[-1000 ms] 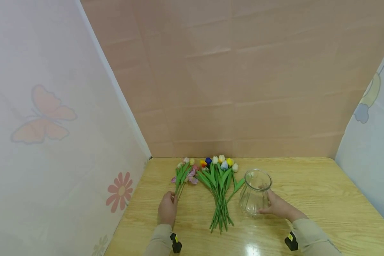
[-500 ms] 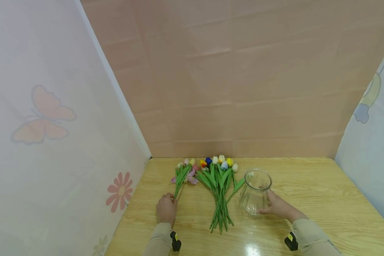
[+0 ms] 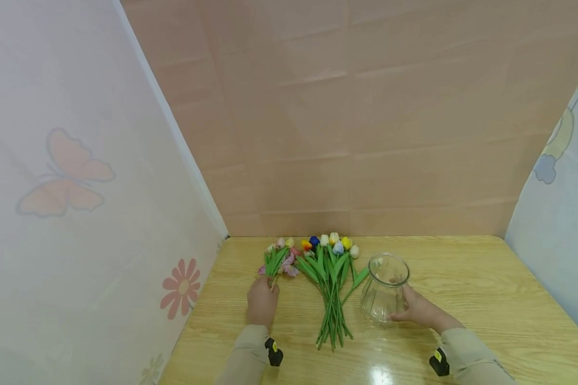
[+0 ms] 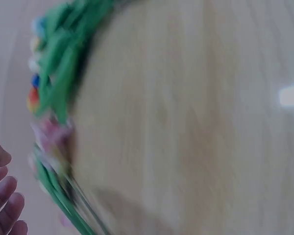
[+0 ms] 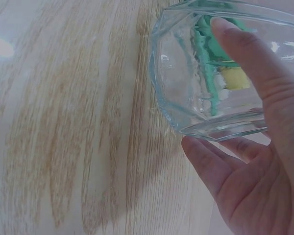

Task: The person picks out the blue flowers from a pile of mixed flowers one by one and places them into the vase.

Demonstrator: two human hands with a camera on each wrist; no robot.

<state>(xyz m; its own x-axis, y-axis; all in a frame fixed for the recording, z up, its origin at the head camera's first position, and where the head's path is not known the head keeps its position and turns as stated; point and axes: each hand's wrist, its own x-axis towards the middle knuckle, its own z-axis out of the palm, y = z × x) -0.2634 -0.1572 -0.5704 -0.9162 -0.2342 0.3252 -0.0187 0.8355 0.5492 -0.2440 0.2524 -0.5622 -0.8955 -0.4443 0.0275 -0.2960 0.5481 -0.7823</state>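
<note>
A clear glass vase (image 3: 377, 303) with a flared base and thick round rim stands on the table. My right hand (image 3: 416, 309) grips its side; in the right wrist view the thumb lies along one face of the vase (image 5: 179, 93) and fingertips press the other. To the left lies a small bunch of pink, cream and purple flowers (image 3: 275, 261). Over its stems is my left hand (image 3: 263, 303), hiding their lower ends in the head view. The blurred left wrist view shows that hand (image 4: 7, 203) with loosely bent fingers, apart from the green stems (image 4: 63, 198).
Between the hands lies a larger bunch of mixed-colour tulips (image 3: 334, 283), stems fanned toward me, one leaf reaching near the vase. The wooden table (image 3: 491, 299) ends at a tan backdrop (image 3: 366, 133), with patterned white cloth walls (image 3: 101, 256) on both sides.
My left hand has shifted right and farther up along the small bunch, from the lower stems to just below the leaves. The right hand and vase have stayed put.
</note>
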